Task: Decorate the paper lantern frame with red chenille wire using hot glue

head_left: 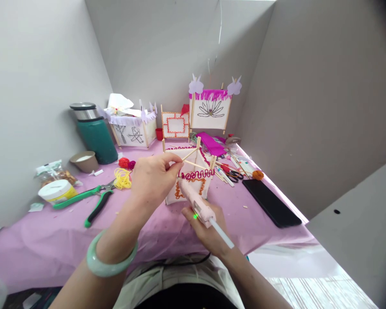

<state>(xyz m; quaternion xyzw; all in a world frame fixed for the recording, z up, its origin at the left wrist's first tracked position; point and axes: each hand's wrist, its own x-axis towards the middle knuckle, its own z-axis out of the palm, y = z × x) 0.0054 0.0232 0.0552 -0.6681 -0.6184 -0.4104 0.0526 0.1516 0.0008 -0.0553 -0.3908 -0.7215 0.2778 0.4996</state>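
Observation:
A small white box frame (192,194) with wooden corner sticks, wavy magenta trim and an orange border stands at the middle of the table. My left hand (157,176) pinches thin wooden sticks (194,163) that meet in a point above its open top. Wrapped in my right hand (209,227) is a pale pink glue gun (196,202), a green light on its side and a white glue stick out of its back. The gun's nozzle points up toward the near side of the frame, just below my left fingertips; the exact tip is hard to make out.
Green-handled pliers (98,201), yellow cord (122,178), a tub (58,192) and a teal bottle (96,139) are on the left. Scissors (234,173) and a black phone (272,202) lie right. Decorated panels (210,110) stand behind.

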